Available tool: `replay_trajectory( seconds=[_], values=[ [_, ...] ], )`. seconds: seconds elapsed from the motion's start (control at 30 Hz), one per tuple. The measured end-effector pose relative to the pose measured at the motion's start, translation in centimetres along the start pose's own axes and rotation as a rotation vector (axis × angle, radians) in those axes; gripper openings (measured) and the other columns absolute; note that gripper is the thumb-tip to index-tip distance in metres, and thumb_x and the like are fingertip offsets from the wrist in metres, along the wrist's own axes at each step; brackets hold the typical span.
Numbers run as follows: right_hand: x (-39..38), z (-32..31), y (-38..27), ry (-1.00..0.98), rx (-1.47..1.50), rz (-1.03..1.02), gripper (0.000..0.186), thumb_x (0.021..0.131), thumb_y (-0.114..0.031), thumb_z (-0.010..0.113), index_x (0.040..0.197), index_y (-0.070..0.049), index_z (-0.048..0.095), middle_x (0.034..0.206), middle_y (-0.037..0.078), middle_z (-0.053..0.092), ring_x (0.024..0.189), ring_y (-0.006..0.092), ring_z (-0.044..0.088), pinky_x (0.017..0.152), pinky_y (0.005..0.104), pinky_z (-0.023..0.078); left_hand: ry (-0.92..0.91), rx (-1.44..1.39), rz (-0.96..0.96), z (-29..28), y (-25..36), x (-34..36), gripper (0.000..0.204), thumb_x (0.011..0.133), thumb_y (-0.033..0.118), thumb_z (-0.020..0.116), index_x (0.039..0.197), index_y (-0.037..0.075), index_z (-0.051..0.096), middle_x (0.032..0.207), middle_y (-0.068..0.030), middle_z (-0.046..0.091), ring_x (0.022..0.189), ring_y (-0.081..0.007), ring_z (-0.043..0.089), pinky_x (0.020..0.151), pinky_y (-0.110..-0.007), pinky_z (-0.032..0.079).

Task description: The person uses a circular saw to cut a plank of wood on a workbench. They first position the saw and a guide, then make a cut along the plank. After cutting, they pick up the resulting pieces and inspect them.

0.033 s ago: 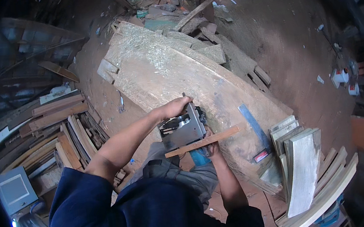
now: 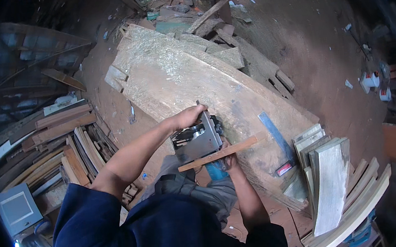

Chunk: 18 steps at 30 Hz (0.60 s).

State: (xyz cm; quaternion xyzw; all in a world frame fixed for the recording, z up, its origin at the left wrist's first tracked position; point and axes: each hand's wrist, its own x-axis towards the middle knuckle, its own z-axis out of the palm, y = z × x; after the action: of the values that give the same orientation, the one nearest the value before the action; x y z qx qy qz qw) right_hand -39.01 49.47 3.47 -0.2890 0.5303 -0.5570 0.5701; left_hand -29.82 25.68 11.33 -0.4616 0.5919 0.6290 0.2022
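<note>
My left hand is closed around the upper edge of a power tool with a flat grey metal base plate, which I hold over my lap at the near edge of a broad, dust-strewn wooden slab. My right hand pinches a narrow, straight orange-brown wooden strip, thumb above it and fingers below; I cannot tell whether those fingers also grip the tool behind. The strip lies slantwise across the tool's lower end, hiding part of it, and its far end reaches out over the slab. To the right, a long blue-grey metal strip lies flat on the slab, with a small red-and-dark object near its lower end. Just beside these, a leaning stack of pale, rough-faced boards crowds the slab's right end, with long curved pale planks behind. Broken wood offcuts lie along the far side, and piled brown timber lengths fill the floor on my left.
</note>
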Motion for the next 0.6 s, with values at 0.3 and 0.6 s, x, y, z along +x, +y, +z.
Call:
replay_trajectory(
  seconds=[0.3, 0.6],
  values=[
    [0.0, 0.2, 3.7, -0.037, 0.491, -0.083, 0.051, 0.097, -0.046, 0.060, 0.126, -0.004, 0.052, 0.111, 0.005, 0.056, 0.106, 0.0182, 0.055, 0.093, 0.0353, 0.045, 0.127, 0.060, 0.035, 0.4, -2.5, 1.6, 0.057, 0.101, 0.050, 0.030, 0.116, 0.003, 0.060, 0.096, -0.0002, 0.060, 0.083, -0.0123, 0.052, 0.075, -0.031, 0.043],
    [-0.3, -0.5, 2.8, 0.218, -0.206, -0.321, 0.043, 0.100, -0.038, 0.055, 0.119, 0.001, 0.054, 0.119, 0.021, 0.058, 0.116, 0.0295, 0.056, 0.100, 0.0418, 0.042, 0.828, -0.143, 0.335, 3.0, -2.9, -4.6, 0.044, 0.106, 0.044, 0.045, 0.101, 0.003, 0.057, 0.089, -0.0036, 0.053, 0.085, -0.0136, 0.049, 0.079, -0.033, 0.043]
  ],
)
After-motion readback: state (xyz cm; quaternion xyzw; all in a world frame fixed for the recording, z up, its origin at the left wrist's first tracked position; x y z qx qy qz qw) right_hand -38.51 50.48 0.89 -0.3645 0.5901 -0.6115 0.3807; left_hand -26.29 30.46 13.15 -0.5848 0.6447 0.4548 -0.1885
